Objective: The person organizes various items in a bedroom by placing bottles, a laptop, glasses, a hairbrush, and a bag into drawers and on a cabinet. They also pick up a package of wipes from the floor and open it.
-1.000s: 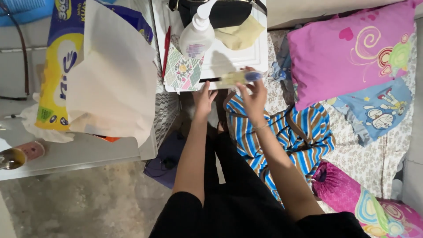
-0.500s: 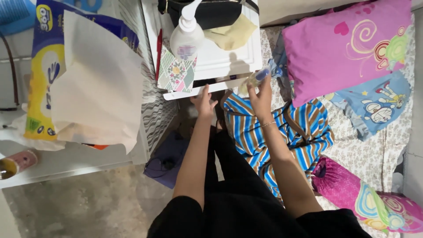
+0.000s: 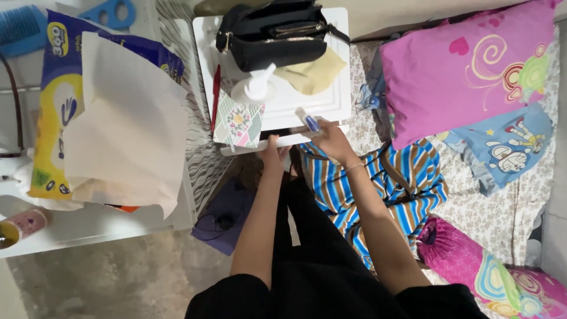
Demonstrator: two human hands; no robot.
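A small tube with a blue cap (image 3: 308, 120) is grasped in the fingers of the right hand (image 3: 331, 140), just above the centre of the frame, over the front edge of a white bedside cabinet (image 3: 322, 100). The left hand (image 3: 273, 152) is laid against the cabinet's slightly opened drawer (image 3: 277, 139); its fingers appear to be curled on the drawer front, though the grip is partly hidden. On the cabinet top, a black handbag (image 3: 274, 36), a white pump bottle (image 3: 254, 90) and a patterned box (image 3: 238, 121) are seen. A pink pillow (image 3: 466, 65) lies at the upper right.
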